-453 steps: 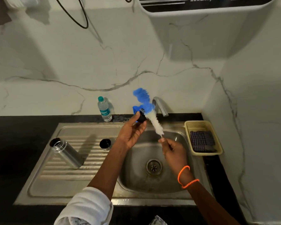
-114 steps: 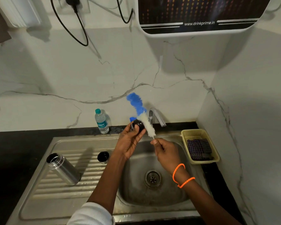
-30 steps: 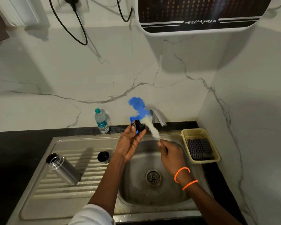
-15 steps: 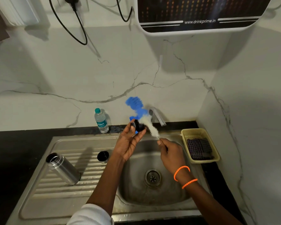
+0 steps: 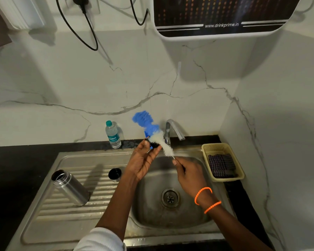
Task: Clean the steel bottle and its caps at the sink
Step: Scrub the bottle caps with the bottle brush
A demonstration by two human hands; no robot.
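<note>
The steel sink (image 5: 185, 220) and its ribbed drainboard fill the black bench (image 5: 16, 165), below a marble wall and a wall-mounted water purifier (image 5: 223, 15). On the drainboard the steel bottle (image 5: 71, 187) stands open-mouthed and well apart from the hands, with a second dark cap (image 5: 115, 174) upright just beside the basin. A yellow basket (image 5: 207, 147) holding a checked cloth sits to the right of the basin, and a small plastic water bottle (image 5: 113, 134) stands against the wall.

Above the basin, near the tap (image 5: 172, 130), the left hand (image 5: 143, 160) pinches a small black cap (image 5: 154, 144) at its fingertips, and the right hand (image 5: 190, 174) is closed round the wire handle of the bottle brush (image 5: 152, 133). Over the last second the brush has tilted and shifted slightly against the cap while both hands stayed in place, which reads as scrubbing strokes. So this cap is mid-clean. No water stream shows at the tap, so rinsing likely remains.
</note>
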